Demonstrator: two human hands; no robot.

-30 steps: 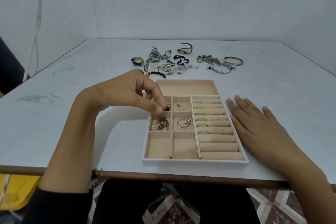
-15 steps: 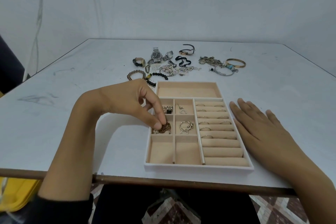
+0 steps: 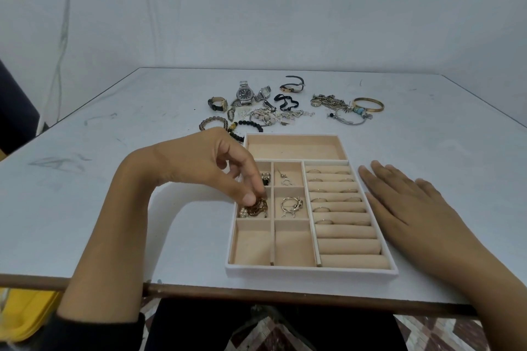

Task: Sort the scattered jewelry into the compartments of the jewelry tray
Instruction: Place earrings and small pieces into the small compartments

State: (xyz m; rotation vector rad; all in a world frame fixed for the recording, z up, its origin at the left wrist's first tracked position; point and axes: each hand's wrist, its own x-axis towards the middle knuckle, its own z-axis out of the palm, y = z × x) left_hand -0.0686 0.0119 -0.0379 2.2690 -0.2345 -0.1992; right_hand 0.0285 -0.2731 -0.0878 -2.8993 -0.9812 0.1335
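Pale grey table (image 3: 427, 134), plain white wall behind, brown front edge. jewelry tray (image 3: 310, 271) sits lower centre, near that edge.

Loose heap at upper centre, beyond the tray: four watches, round silver watch (image 3: 245, 93) the largest; two beaded bracelets; one gold bangle (image 3: 368, 104); chains too tangled to count.

Obstruction: left hand (image 3: 205, 168) reaches in from frame left, knuckles hiding part of the top-left small compartment. Thumb and forefinger tips pinch a brown tangled piece (image 3: 258, 206) in the middle-left compartment; other fingers curled.

Also: right hand (image 3: 399, 202) flat on the table, fingers straight, just beside the tray's right wall.

Six small compartments, four holding pieces; silver hoops (image 3: 291, 205) in the middle-right one.
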